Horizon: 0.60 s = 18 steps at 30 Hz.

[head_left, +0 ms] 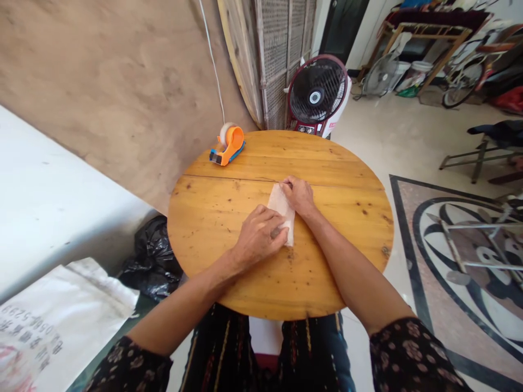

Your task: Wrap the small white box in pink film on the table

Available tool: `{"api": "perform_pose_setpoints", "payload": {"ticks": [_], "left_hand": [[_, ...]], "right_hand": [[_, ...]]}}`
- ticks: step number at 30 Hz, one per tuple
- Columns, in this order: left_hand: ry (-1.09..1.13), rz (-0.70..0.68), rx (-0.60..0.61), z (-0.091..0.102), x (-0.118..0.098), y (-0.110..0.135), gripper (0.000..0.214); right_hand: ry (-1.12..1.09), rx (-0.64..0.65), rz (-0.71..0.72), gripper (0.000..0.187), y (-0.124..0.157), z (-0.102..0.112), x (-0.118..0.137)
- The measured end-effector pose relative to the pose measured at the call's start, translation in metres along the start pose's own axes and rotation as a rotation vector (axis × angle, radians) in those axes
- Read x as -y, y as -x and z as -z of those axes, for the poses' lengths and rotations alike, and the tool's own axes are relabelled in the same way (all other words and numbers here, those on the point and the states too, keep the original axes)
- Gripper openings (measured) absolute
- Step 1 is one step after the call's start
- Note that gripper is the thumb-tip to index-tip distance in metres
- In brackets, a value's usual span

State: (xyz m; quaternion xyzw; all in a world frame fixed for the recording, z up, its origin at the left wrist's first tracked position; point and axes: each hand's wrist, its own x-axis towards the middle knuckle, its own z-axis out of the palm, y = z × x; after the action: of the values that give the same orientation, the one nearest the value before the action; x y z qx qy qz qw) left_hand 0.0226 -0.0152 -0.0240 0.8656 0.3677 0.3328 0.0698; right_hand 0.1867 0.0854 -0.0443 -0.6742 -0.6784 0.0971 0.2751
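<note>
A small folded white cloth or paper [281, 208] lies near the middle of a round wooden table [229, 283]. My left hand [259, 235] lies over its near end, fingers curled and pressing down on it. My right hand [299, 195] is at its far end, fingertips pinched on the upper edge. Part of the white piece is hidden under both hands.
An orange tape dispenser [227, 145] sits at the table's far left edge. A red floor fan [317, 96] stands beyond the table. A black bag [153, 258] and a white sack [53, 321] lie on the left. Metal frames [474, 239] lie on the floor to the right.
</note>
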Motion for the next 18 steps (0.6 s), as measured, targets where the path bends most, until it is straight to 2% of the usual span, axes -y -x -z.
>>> {"api": "perform_pose_setpoints", "payload": {"ticks": [13, 18], "left_hand": [[0.004, 0.011, -0.025, -0.0011, 0.0012, 0.0023, 0.016], [-0.012, 0.030, -0.012, 0.0020, 0.0000, 0.0019, 0.015]], "right_hand": [[-0.067, -0.052, -0.007, 0.022, 0.0028, -0.0017, 0.0024], [-0.306, -0.020, -0.022, 0.016, -0.0047, 0.0027, -0.0008]]}}
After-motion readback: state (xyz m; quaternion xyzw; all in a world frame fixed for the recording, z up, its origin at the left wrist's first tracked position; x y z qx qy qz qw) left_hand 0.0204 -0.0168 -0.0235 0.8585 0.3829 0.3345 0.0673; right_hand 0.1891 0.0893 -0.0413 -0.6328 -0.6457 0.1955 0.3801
